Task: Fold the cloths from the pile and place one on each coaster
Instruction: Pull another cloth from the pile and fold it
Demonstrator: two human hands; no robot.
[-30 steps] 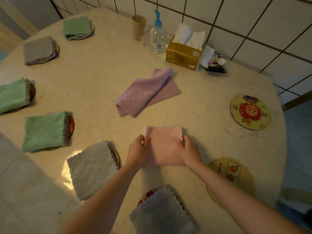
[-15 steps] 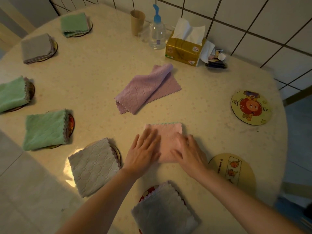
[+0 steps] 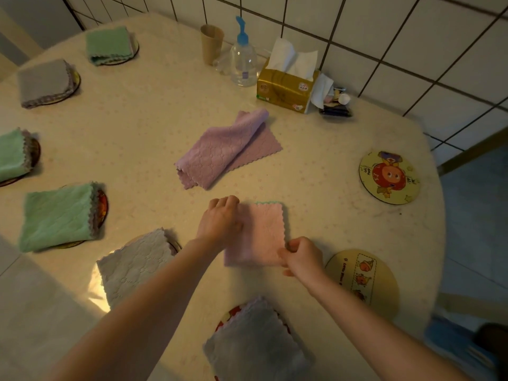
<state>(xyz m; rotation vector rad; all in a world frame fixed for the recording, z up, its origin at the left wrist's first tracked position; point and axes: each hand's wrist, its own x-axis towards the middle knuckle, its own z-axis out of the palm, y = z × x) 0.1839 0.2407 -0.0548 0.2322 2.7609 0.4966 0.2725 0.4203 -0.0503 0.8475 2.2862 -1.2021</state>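
You are pinching the pink cloth [image 3: 258, 235] with both hands: your left hand [image 3: 220, 222] is gripping its far corner, your right hand [image 3: 302, 257] its near corner, probably for lifting it flat onto the empty coaster [image 3: 365, 281] just beside it on the counter [image 3: 316, 188]

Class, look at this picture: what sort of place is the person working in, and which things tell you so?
Probably a home kitchen or dining corner: a round table against a white tiled wall, with a tissue box and pump bottle.
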